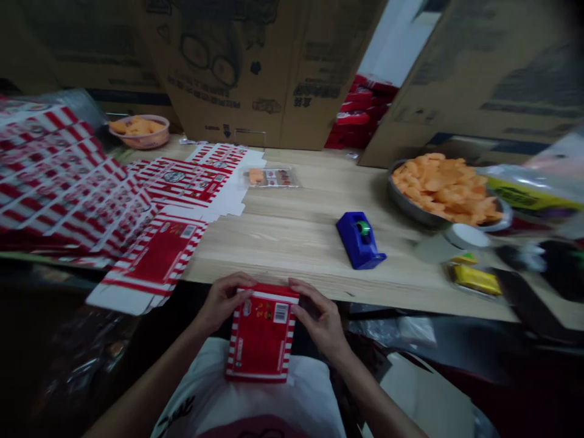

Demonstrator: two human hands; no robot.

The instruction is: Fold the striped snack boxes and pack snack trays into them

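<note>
Flattened cardboard cartons (219,73) lean along the far edge of a pale wood-grain counter (292,243), with more red packaging stacked in a gap between them. Just off the counter's near edge, both hands hold a red-and-white striped carton (262,334) upright in front of the person's white shirt (246,395). The left hand (223,302) and the right hand (317,319) are closed on opposite sides of its upper end, fingers curled over the edges and partly spread. Its printed face, with a barcode, points up toward the camera.

To the left, flat striped carton blanks (68,182) lie in overlapping rows, partly on the counter, and a smaller pile (150,261) overhangs the edge nearest the left hand. Farther back are a pink bowl of orange snacks (159,139) and a clear packet (271,177). To the right sit a blue tape dispenser (360,240), a metal bowl heaped with orange puffed snacks (410,210), and a yellow packet (477,280).
</note>
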